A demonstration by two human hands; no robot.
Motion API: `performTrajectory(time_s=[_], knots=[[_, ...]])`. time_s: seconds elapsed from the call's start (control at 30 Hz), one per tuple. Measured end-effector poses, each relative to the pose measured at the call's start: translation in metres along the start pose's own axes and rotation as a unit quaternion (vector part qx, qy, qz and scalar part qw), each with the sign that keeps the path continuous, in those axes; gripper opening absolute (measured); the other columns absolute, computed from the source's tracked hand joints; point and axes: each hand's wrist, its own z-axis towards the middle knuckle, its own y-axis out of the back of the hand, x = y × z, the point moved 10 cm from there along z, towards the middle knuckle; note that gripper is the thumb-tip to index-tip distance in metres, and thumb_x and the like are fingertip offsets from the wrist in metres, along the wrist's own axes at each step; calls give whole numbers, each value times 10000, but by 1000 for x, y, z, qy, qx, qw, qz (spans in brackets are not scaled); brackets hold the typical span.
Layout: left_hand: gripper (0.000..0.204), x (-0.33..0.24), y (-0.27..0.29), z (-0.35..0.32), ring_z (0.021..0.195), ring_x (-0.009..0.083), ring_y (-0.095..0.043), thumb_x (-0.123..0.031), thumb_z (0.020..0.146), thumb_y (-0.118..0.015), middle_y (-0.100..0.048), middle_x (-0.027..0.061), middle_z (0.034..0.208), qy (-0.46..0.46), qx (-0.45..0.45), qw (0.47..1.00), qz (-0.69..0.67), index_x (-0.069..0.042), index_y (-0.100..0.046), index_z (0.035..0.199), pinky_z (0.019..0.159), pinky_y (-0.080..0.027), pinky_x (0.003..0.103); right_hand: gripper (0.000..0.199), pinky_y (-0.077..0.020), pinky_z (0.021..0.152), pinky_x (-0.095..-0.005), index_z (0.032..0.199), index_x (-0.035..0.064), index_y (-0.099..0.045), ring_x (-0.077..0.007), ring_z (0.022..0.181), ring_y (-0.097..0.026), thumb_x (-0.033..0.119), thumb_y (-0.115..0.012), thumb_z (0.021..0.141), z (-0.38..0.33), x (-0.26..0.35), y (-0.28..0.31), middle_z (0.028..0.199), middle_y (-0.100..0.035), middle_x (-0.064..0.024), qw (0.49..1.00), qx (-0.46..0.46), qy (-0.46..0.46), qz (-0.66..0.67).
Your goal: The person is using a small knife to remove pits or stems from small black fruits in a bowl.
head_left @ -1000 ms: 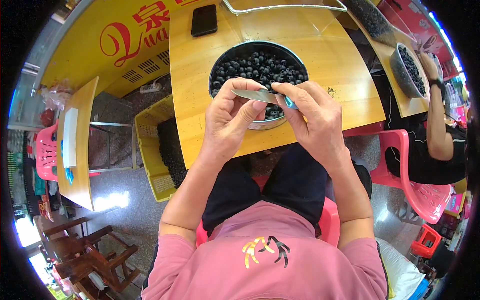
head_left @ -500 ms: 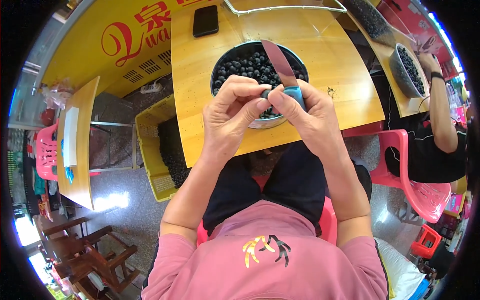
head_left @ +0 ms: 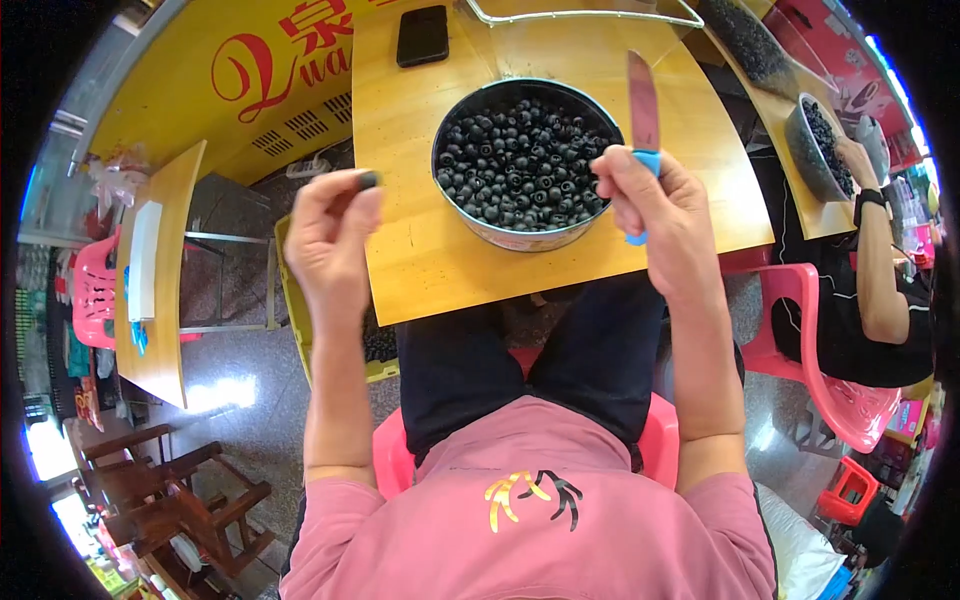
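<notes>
The left hand (head_left: 333,240) pinches one small, dark, round fruit (head_left: 368,180), left of one bowl (head_left: 520,240) on the desk (head_left: 450,285); the right hand (head_left: 668,205) grips one blue-handled knife (head_left: 645,110). The bowl's black fruits (head_left: 525,160) are too many for counting, and the left forearm (head_left: 340,380) partly hides one yellow crate (head_left: 302,325).

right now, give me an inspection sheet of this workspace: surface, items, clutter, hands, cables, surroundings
Surface: wooden table, some dark specks on it
Job's things: round bowl of dark round fruits; blue-handled knife, blade pointing away from the wearer
Clutter: black phone and white wire frame toward the far side
Left hand: pinches one dark piece, left of the bowl
Right hand: grips the knife, right of the bowl
Cables: thin white line at right, too small to identify
Surroundings: yellow crate, partly hidden; co-worker's hand at a grey bowl; pink chair
</notes>
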Motion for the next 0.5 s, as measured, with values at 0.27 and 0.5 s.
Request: performTrajectory(time_s=[0.27, 0.5], knots=[[171, -8, 27, 10, 754, 105, -540, -1, 849, -650, -593, 27, 898, -65, -4, 944, 323, -33, -637, 1016, 689, -472, 236, 216, -301, 473, -181, 954, -24, -658, -18, 538, -409, 188, -620, 935, 4, -14, 32, 751, -599, -23, 999, -41, 3, -33], [125, -16, -148, 12, 828, 280, -613, -41, 814, -660, -618, 122, 900, -182, 342, 894, 226, -24, -658, 938, 707, -500, 341, 206, -297, 470, -176, 961, -26, -656, -16, 531, -402, 176, -629, 930, 0, -8, 24, 760, -603, -25, 997, -25, 29, -62]])
